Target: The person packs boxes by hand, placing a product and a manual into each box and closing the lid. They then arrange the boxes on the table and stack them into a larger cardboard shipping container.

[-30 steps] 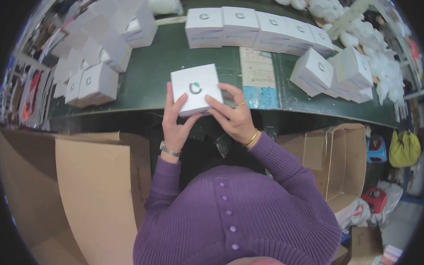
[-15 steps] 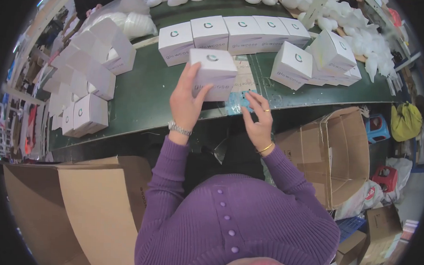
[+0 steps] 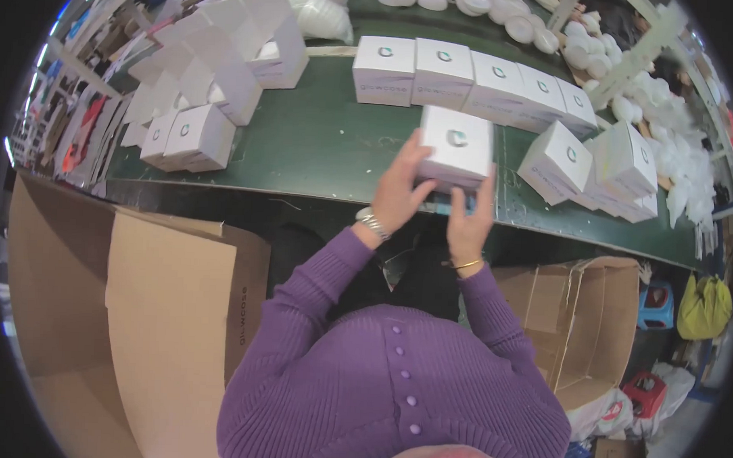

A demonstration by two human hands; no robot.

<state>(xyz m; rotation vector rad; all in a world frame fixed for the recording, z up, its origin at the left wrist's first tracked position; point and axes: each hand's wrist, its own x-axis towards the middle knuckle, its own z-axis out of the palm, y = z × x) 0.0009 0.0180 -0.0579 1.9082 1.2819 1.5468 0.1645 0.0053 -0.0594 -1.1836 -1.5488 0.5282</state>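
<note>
A white cube-shaped box [image 3: 457, 141] with a green and black ring logo is between my two hands, near the front edge of the green table [image 3: 321, 151]. My left hand [image 3: 400, 186] grips its left side, thumb toward the front face. On the box's lower right side, my right hand [image 3: 471, 220] has its fingers against it. The box's underside is hidden. Behind it stands a row of several matching closed boxes [image 3: 441, 74]. More such boxes [image 3: 556, 161] sit to the right, one stacked on top of others.
Several boxes with raised flaps [image 3: 231, 71] stand at the left, beside closed ones [image 3: 198, 138]. Round white pieces [image 3: 519, 28] lie along the back. Large open cartons stand below the table at the left [image 3: 170, 303] and right [image 3: 597, 326]. A metal post [image 3: 639, 57] rises at the right.
My right hand has come from beside the box to touch its right side. The view has turned, so the table and boxes appear shifted. My left hand still holds the box.
</note>
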